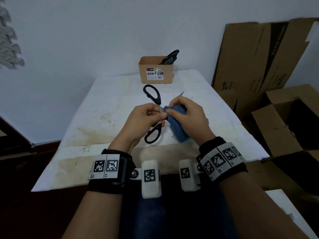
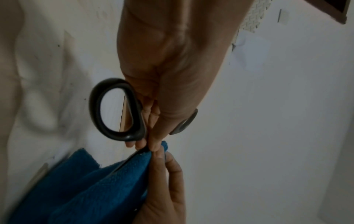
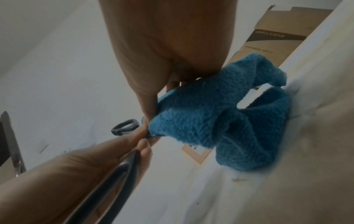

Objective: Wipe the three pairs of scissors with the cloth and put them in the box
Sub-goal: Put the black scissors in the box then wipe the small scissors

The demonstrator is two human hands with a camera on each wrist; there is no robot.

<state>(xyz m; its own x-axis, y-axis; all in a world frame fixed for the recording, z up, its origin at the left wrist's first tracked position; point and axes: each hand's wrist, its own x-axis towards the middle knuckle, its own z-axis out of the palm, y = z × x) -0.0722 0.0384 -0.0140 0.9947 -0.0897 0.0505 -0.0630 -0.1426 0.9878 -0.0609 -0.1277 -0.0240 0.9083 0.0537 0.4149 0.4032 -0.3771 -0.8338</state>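
Above the table I hold black-handled scissors (image 1: 152, 95), handles spread wide. My left hand (image 1: 161, 116) pinches them near the pivot; one handle loop (image 2: 114, 109) sits beside my fingers (image 2: 154, 136). My right hand (image 1: 172, 110) grips the blue cloth (image 1: 178, 129) folded round one blade, whose tip (image 1: 182, 93) pokes out beyond it. In the right wrist view the cloth (image 3: 201, 115) bunches under my thumb. The cardboard box (image 1: 156, 73) stands at the far edge with dark-handled scissors (image 1: 170, 57) upright inside; I cannot tell how many pairs.
The table (image 1: 107, 104) wears a white, brown-stained cover. Large cardboard cartons (image 1: 259, 54) lean on the wall at right, with open ones (image 1: 284, 128) close to the table's right edge. A dark wooden piece (image 1: 15, 135) lies at left.
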